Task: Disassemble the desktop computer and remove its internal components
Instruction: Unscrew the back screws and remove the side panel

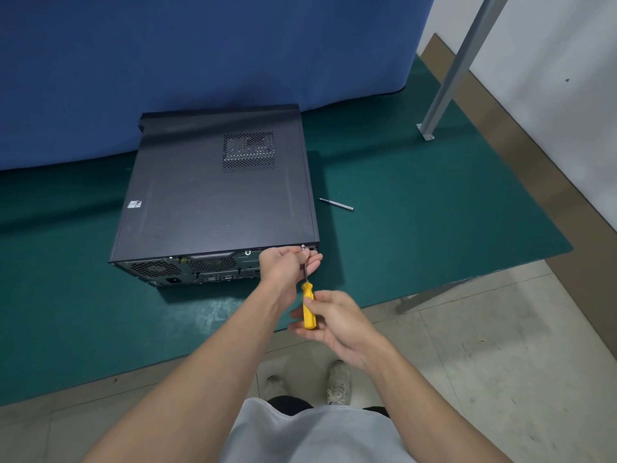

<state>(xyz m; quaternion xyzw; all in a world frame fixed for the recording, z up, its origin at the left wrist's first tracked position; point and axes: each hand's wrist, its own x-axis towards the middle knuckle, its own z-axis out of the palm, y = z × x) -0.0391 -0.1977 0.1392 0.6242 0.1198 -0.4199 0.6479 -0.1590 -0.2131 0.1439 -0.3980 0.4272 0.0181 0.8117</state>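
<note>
Right hand (337, 322) grasps the screwdriver (309, 309), pointing 12 o'clock at the computer case (213, 195); left hand (287, 265) pinches its shaft; sticker (134, 204) illegible.

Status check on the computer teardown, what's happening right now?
Right hand grips yellow screwdriver. Left hand steadies its shaft at rear corner screw. Computer case cover on. Nothing blocking.

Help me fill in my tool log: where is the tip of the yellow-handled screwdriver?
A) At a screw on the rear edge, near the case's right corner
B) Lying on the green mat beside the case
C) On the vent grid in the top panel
A: the right hand grips the yellow screwdriver, the left hand holds its shaft, and the tip meets a screw at the computer case's rear right corner.
</note>
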